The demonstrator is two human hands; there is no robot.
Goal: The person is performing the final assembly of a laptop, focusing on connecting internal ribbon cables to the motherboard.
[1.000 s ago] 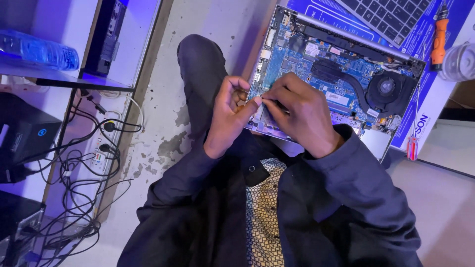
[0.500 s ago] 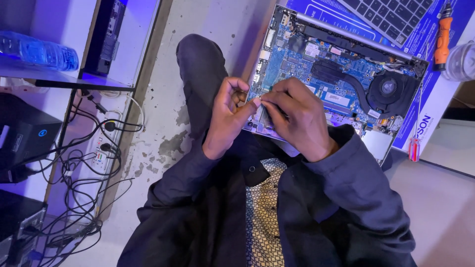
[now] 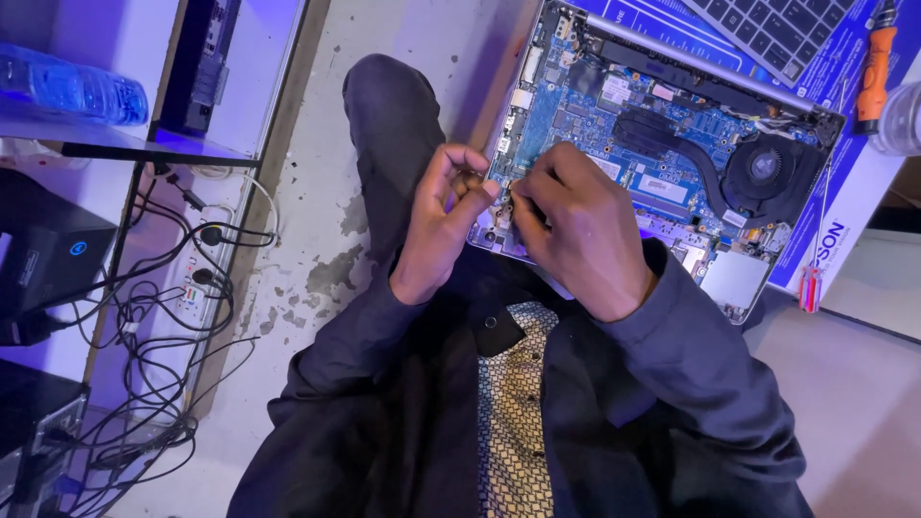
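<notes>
Two hands meet at opened laptop (image 3: 662, 153) near edge, laptop at 1 o'clock: left hand (image 3: 436, 225) curled, fingertips pinched on tiny part, too small to tell; right hand (image 3: 576, 235) pinching beside it; two screwdrivers (image 3: 875, 67) at 2 o'clock; one fan (image 3: 765, 165)

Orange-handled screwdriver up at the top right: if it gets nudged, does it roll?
Probably yes: the orange-handled screwdriver has a rounded handle and lies loose on the blue box, which looks smooth. It looks stiff and light, so a small bump may shift it. Both hands are well away, at the opened laptop.
</notes>
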